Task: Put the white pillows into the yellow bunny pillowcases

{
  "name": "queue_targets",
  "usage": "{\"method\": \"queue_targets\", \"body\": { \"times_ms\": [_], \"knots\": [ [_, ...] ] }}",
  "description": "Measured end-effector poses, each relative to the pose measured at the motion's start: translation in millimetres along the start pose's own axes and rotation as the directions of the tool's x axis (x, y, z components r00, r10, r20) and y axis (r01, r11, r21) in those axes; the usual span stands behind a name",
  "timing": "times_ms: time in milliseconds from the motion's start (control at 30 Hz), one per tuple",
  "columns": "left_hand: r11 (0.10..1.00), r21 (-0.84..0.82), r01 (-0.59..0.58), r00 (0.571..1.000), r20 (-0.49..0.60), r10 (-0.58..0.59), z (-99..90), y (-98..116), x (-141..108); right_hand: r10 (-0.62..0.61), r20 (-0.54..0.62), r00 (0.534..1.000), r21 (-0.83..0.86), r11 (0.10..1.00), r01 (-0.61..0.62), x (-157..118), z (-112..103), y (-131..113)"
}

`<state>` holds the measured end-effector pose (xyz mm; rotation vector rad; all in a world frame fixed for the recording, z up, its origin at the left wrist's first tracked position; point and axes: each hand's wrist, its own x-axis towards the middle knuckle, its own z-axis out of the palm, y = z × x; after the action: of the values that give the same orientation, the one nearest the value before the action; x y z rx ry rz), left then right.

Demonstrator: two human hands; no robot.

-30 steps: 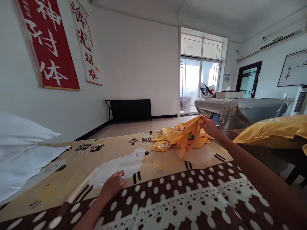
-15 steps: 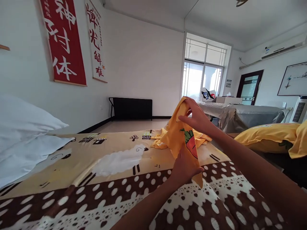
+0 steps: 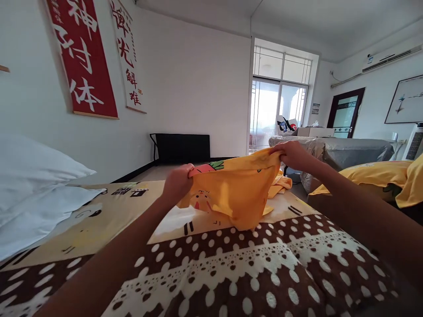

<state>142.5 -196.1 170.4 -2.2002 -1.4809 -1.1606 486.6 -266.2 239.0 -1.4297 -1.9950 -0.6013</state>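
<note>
A yellow cloth (image 3: 231, 191) with a carrot print and a rabbit print hangs stretched between my two hands, above the bed. My left hand (image 3: 179, 181) is closed on its left upper edge, near the carrot print. At the right upper corner, my right hand (image 3: 291, 155) pinches the fabric. The cloth's lower part droops toward the patterned blanket (image 3: 211, 264). More yellow fabric (image 3: 280, 184) lies bunched on the bed behind the cloth's right side.
White pillows (image 3: 39, 193) lie at the left. A yellow pillow (image 3: 370, 178) is at the right. Beyond the bed stand a black folded frame (image 3: 183, 149) by the wall and a plastic-covered table (image 3: 353, 150) with boxes on it.
My left hand has moved left and up, and my right hand slightly right and down. The cloth, earlier bunched upright between them, is now spread out sideways.
</note>
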Motion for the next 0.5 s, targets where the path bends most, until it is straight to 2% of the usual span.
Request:
{"method": "queue_targets", "body": {
  "times_ms": [100,233,367,433,500],
  "knots": [
    [0.990,0.108,0.088,0.995,-0.048,-0.083,-43.3,-13.1,10.1,-0.021,0.153,0.988,0.045,0.999,0.014,-1.9,5.6,3.7],
    [0.959,0.236,0.158,0.986,-0.085,-0.142,-82.0,-28.3,13.7,-0.054,0.179,0.982,0.163,0.986,0.025,0.9,4.5,-5.2],
    [0.938,0.291,0.187,0.969,0.099,-0.224,-89.8,-38.6,17.9,-0.004,0.151,0.988,0.323,0.945,-0.045,6.4,-3.5,-30.8],
    [0.955,0.238,0.178,0.951,0.209,-0.229,-86.6,-28.1,17.1,0.036,0.131,0.991,0.374,0.924,-0.083,9.0,-4.9,-51.5],
    [0.993,0.021,0.118,0.935,0.333,-0.118,-83.3,-2.3,11.3,0.080,0.125,0.989,0.404,0.906,-0.124,11.8,-2.7,-76.0]
  ]
}}
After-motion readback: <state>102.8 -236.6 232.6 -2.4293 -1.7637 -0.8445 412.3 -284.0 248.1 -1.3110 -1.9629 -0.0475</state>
